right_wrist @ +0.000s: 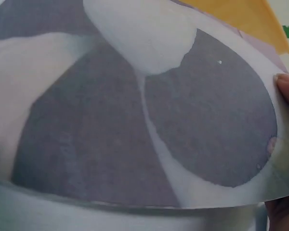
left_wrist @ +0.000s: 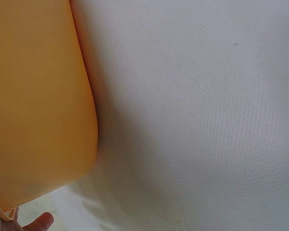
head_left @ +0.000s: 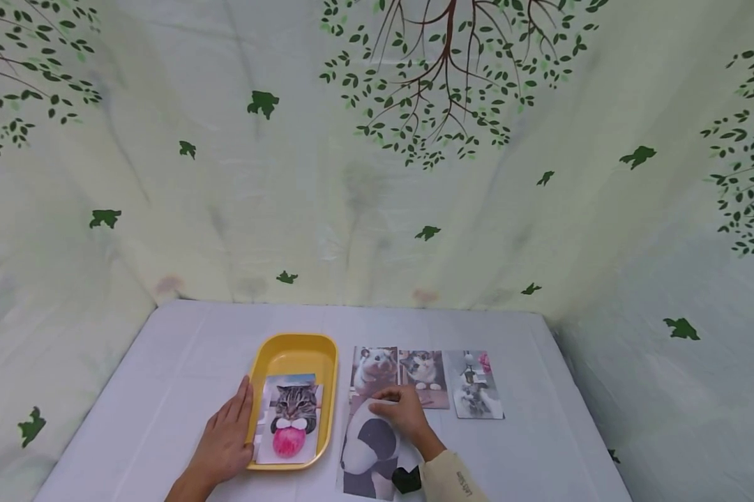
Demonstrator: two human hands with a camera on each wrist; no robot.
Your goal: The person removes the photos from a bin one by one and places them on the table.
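Observation:
Straight fingers of my left hand (head_left: 222,436) rest along the left wall of a yellow tray (head_left: 293,341). Inside the tray lies a photo card (head_left: 295,418) of a striped cat above a pink ball. At its top edge, my right hand (head_left: 403,416) pinches a photo card (head_left: 370,453) with large grey and white patches, like a panda. That card fills most of the right wrist view, held between thumb and fingers at its edge. In the left wrist view, the tray's wall (left_wrist: 38,96) stands beside the white tablecloth, with fingertips at the lower corner.
Beyond my right hand, a row of photo cards lies on the white table (head_left: 207,348): a white furry animal (head_left: 375,366), a cat (head_left: 423,366) and a greyish picture with pink flowers (head_left: 477,390). A leaf-patterned curtain (head_left: 364,209) hangs behind the table's far edge.

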